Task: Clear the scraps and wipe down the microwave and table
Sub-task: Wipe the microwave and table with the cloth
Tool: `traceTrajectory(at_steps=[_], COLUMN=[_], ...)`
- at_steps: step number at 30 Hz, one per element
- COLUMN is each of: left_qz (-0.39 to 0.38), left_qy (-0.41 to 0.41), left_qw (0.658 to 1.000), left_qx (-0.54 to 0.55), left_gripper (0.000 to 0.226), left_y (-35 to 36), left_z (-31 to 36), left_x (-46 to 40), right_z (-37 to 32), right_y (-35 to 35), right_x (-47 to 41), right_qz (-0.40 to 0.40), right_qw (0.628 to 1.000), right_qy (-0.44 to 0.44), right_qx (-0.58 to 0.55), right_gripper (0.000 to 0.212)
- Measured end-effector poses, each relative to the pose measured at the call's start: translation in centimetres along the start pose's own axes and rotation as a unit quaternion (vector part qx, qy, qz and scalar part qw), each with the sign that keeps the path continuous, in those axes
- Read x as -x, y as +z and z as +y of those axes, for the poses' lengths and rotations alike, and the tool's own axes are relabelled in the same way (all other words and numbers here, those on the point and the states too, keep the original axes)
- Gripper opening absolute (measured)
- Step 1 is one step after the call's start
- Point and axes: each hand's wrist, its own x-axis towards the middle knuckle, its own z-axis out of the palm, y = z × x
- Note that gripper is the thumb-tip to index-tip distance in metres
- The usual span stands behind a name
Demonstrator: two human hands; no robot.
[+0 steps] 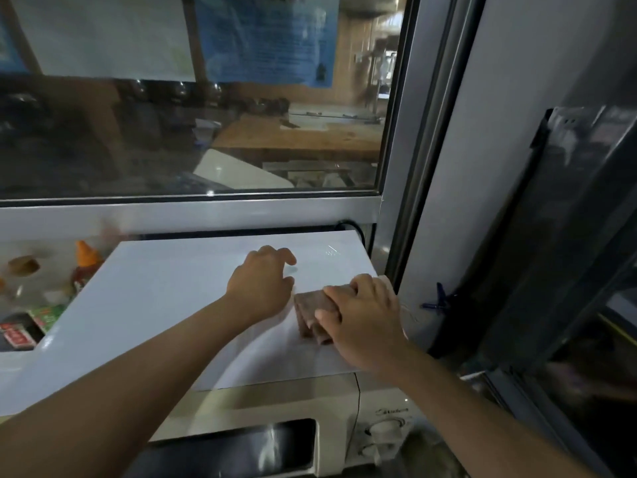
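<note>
Both forearms reach in from the near edge over the microwave [344, 408], whose top is covered by a white sheet [155, 298]. Right hand [362, 322] presses flat on a folded brown cloth [310, 307] near the sheet's right edge, fingers clamped over it, the cloth's long axis running toward the camera. Left hand [263, 284] rests released, fingers spread, on the sheet just beside the cloth's left side; the unwiped expanse lies leftward, so the right hand is judged placed for the next stroke.
</note>
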Motion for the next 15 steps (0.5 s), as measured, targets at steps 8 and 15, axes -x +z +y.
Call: traceTrajectory(at_steps=[8, 15], left_qz=[-0.014, -0.015], left_qy=[-0.013, -0.018], left_qw=[0.996, 0.995], left_qx=[-0.09, -0.097], left_gripper=[0.043, 0.04], left_y=[1.2, 2.5], left_z=[-3.2, -4.3], left_x=[-4.1, -4.9], right_z=[2.8, 3.4], right_y=[2.1, 1.4], right_x=[-6.2, -13.2], right_qz=[-0.074, -0.14], right_qw=[0.993, 0.988], right_qy=[0.006, -0.039], right_qx=[-0.092, -0.06], right_gripper=[0.052, 0.034])
